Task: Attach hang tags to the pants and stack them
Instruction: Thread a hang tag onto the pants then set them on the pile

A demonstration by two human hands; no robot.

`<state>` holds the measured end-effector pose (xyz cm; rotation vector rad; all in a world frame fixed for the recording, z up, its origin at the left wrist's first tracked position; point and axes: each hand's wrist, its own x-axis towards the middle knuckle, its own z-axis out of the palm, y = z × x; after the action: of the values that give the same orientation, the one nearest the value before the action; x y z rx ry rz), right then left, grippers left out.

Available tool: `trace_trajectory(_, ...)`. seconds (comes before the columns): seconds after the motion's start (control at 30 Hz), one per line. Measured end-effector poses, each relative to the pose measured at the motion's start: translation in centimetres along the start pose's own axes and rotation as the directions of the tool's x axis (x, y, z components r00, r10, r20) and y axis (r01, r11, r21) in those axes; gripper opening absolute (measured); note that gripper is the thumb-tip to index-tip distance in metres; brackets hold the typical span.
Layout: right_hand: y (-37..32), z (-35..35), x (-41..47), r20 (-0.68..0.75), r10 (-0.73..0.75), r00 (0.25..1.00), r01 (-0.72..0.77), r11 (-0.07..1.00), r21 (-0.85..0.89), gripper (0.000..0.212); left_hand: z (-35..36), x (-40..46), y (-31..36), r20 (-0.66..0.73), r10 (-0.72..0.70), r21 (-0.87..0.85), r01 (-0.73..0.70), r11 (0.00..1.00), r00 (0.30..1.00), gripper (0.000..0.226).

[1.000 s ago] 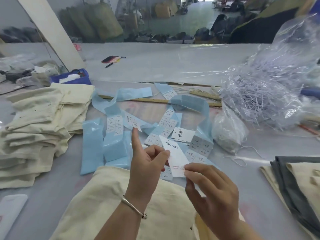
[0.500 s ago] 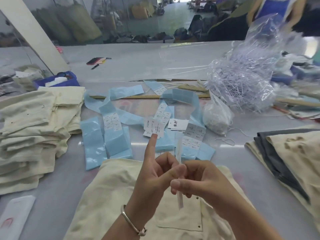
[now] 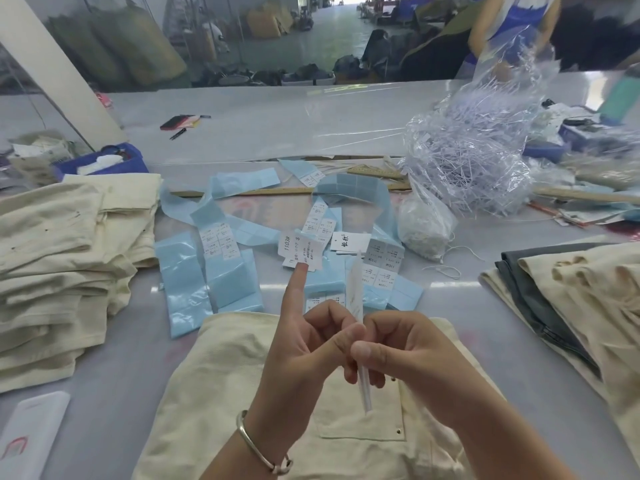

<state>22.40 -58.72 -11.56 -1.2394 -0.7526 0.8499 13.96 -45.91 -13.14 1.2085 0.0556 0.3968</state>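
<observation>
Both hands meet above cream pants (image 3: pixel 360 420) lying in front of me. My left hand (image 3: pixel 304 348) and my right hand (image 3: pixel 401 348) pinch a white hang tag (image 3: pixel 356 299) between thumbs and fingers; the tag stands edge-on. A small printed size sticker (image 3: pixel 300 250) clings to the tip of my raised left index finger. Blue backing sheets with more stickers (image 3: pixel 221 271) litter the table behind. A tall stack of folded cream pants (image 3: pixel 59 258) sits at the left. Another pile of cream and grey pants (image 3: pixel 568 292) lies at the right.
A clear bag of plastic tag fasteners (image 3: pixel 474 161) bulges at back right, with a small bag of strings (image 3: pixel 422 230) beside it. Wooden rulers (image 3: pixel 277 191) lie across the table. A blue bin (image 3: pixel 104 161) stands at back left. A person (image 3: pixel 512 26) stands beyond the table.
The hang tag turned from flat-facing to edge-on as my hands came together. The sticker on my left index finger rose slightly; the view shifted left.
</observation>
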Motion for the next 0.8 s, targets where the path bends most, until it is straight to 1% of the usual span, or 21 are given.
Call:
trace_trajectory(0.07,0.0,0.1,0.1,0.012,-0.011,1.000,0.011,1.000,0.011,0.025,-0.1,-0.1,0.2,-0.010,-0.005,-0.009,0.005,1.000,1.000,0.097)
trace_trajectory(0.2,0.1,0.1,0.2,0.037,-0.014,0.999,0.013,0.999,0.039,0.033,-0.1,-0.3,0.5,-0.021,-0.012,-0.025,0.012,1.000,1.000,0.099)
trace_trajectory(0.3,0.4,0.0,0.3,0.059,-0.014,0.998,0.011,0.998,0.062,0.032,-0.1,-0.4,0.6,-0.043,-0.029,-0.045,0.027,0.999,0.999,0.100)
trace_trajectory(0.47,1.3,-0.6,0.2,0.053,0.012,0.998,-0.018,0.994,0.110,0.051,-0.1,-0.4,0.3,-0.072,-0.052,-0.050,0.048,0.998,0.996,0.091)
trace_trajectory(0.57,1.5,-0.5,0.2,0.067,0.022,0.998,-0.032,0.988,0.154,0.048,0.0,-0.1,0.0,-0.082,-0.045,-0.048,0.041,0.998,0.996,0.084)
trace_trajectory(0.6,1.4,-0.5,0.3,0.068,0.035,0.997,-0.047,0.983,0.179,0.050,0.0,-0.1,-0.2,-0.085,-0.041,-0.047,0.037,0.998,0.996,0.083)
trace_trajectory(0.7,1.4,-1.0,0.3,0.070,0.070,0.995,-0.085,0.964,0.252,0.064,-0.2,0.2,-0.7,-0.094,-0.028,-0.032,0.025,0.999,0.995,0.085)
trace_trajectory(0.8,1.6,-1.4,0.3,0.072,0.063,0.995,-0.080,0.959,0.271,0.066,-0.1,0.6,-0.8,-0.108,-0.039,-0.017,0.037,0.999,0.993,0.087)
